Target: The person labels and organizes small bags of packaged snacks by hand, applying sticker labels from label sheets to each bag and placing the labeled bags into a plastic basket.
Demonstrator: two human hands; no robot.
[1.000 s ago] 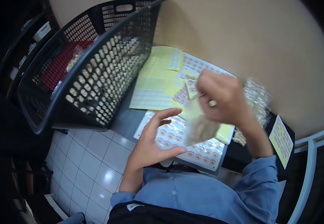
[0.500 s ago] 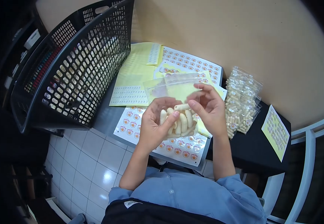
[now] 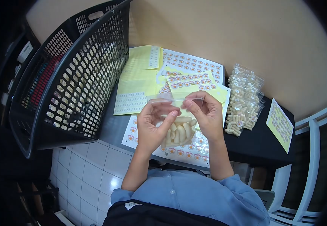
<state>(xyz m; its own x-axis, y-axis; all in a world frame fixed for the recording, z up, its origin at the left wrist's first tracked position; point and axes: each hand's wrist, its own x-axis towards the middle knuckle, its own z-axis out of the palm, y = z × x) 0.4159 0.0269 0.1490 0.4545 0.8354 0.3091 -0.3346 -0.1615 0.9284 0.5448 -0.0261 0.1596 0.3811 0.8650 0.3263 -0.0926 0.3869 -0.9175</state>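
- Across the head view's desk, white sheets (image 3: 189, 155) carry rows of round orange-and-pink emblem stickers; their lettering is too small to read.
- Above them hangs a clear, glossy, flat plastic bag (image 3: 179, 123), its lower part packed with smooth, cream-coloured, finger-shaped sticks (image 3: 186, 132).
- Its upper edge points toward the beige wall (image 3: 208, 28), its filled end toward the blue shirt (image 3: 188, 192); hands hide its sides, so its long axis is unclear.
- Left hand (image 3: 151, 124) grips one side, thumb over the front; right hand (image 3: 208, 116) pinches the upper corner.

Basket (image 3: 66, 55) cut off at top, bag (image 3: 180, 132) partly hidden by 2 hands (image 3: 151, 124), sticker print (image 3: 180, 153) unreadably small
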